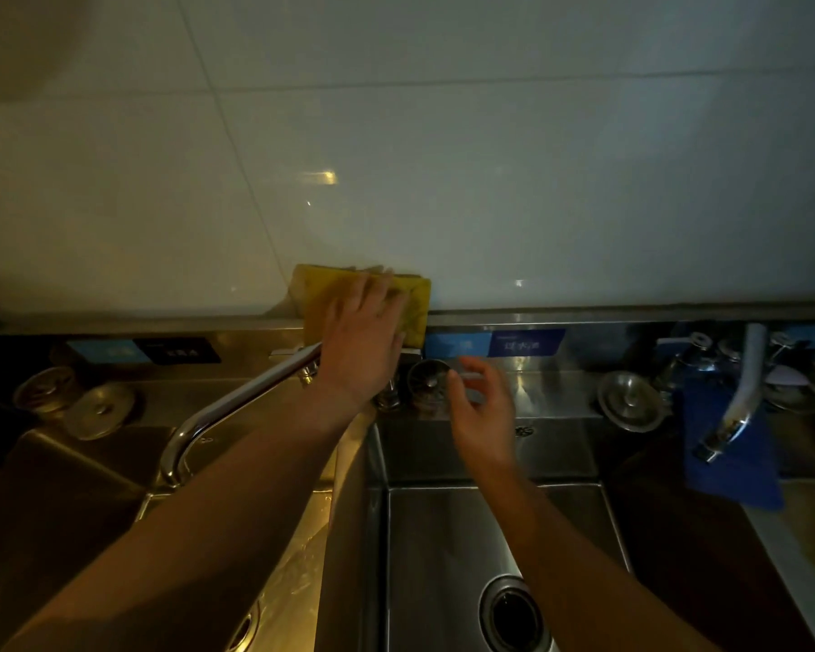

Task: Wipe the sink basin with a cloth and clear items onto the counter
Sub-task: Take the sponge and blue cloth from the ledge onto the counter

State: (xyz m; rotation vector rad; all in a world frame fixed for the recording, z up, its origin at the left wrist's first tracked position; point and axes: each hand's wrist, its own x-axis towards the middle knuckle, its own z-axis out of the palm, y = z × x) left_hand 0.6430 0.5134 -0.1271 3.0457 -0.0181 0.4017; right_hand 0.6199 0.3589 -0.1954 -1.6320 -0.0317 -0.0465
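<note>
My left hand (361,338) presses a yellow cloth (415,301) flat against the wall and the steel ledge behind the sinks, fingers spread over it. My right hand (481,407) hovers just right of a metal sink strainer (427,378) on the back ledge, fingers loosely curled, with a thin pale object between the fingertips that I cannot identify. Below lies the middle basin (443,557) with its open drain (511,614). A swivel faucet (236,407) reaches left under my left forearm.
A left basin (67,487) has two drain stoppers (100,409) on its back ledge. On the right, another strainer (631,407), a second faucet (735,416) and a blue cloth (725,463) hang by the right basin. Blue labels (523,344) line the backsplash.
</note>
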